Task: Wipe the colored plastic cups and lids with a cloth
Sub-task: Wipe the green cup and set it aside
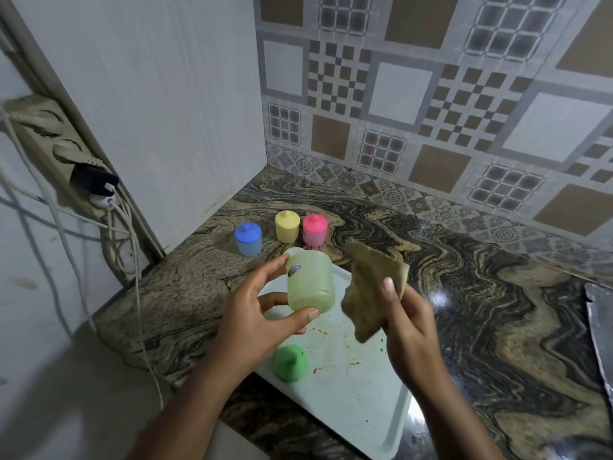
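Note:
My left hand (255, 313) holds a pale green plastic cup (310, 282) above the white tray (358, 403), fingers and thumb curled round it. A small sticker shows on the cup's side. Beside it, my right hand (409, 327) grips a brownish cloth (371, 287), which hangs a little apart from the cup. The green lid (290, 362) lies on the tray near its left edge. Three lidded cups stand on the counter behind: blue (248, 239), yellow (287, 226) and pink (314, 229).
The marbled stone counter (481, 293) runs to a tiled back wall and a white side panel on the left. A power strip (66, 154) with plugs and hanging cables is fixed left of the counter. A metal edge (602, 327) shows at far right. The tray has brown stains.

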